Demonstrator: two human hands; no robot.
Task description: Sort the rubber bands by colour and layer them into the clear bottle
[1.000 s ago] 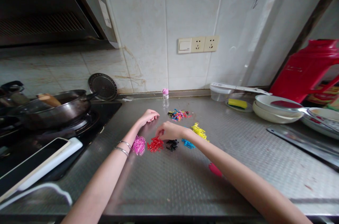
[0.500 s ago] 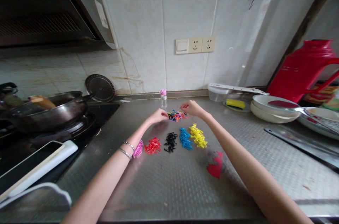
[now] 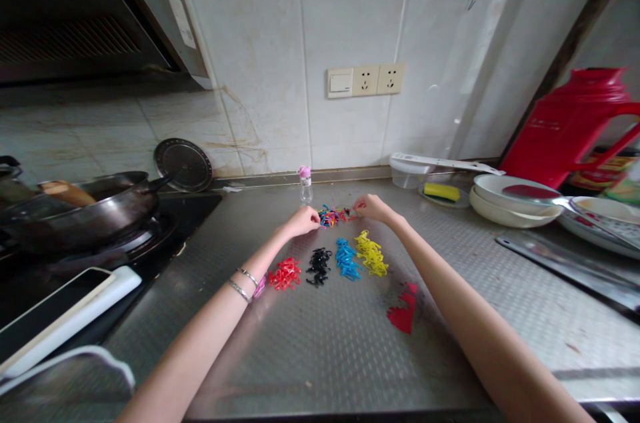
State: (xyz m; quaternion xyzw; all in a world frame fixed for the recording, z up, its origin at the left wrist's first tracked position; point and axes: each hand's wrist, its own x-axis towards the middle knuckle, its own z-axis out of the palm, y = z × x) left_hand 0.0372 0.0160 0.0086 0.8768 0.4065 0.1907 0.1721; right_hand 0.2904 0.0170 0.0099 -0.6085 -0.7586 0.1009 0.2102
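Observation:
A mixed-colour pile of small rubber bands (image 3: pixel 331 215) lies on the steel counter between my hands. My left hand (image 3: pixel 304 221) is at the pile's left edge, fingers closed together; whatever they pinch is hidden. At its right edge my right hand (image 3: pixel 369 207) has its fingertips pinched, too small to show what is in them. Nearer to me are single-colour piles of bands: red (image 3: pixel 285 274), black (image 3: pixel 319 266), blue (image 3: pixel 347 259) and yellow (image 3: pixel 371 253). My left wrist partly hides a pink pile (image 3: pixel 260 285). A small clear bottle (image 3: pixel 306 191) with a pink cap stands behind the mixed pile.
A torn clear bag with a red print (image 3: pixel 403 311) lies by my right forearm. Left are a pan (image 3: pixel 95 206) on the stove and a phone (image 3: pixel 55 306) on a white object. Right are a sponge (image 3: pixel 441 192), bowls (image 3: pixel 515 213), a knife (image 3: pixel 565 273) and a red thermos (image 3: pixel 565 129).
My right hand has come down and slightly right, to the right edge of the mixed pile. My left hand stays at the left edge. The whole view has shifted slightly.

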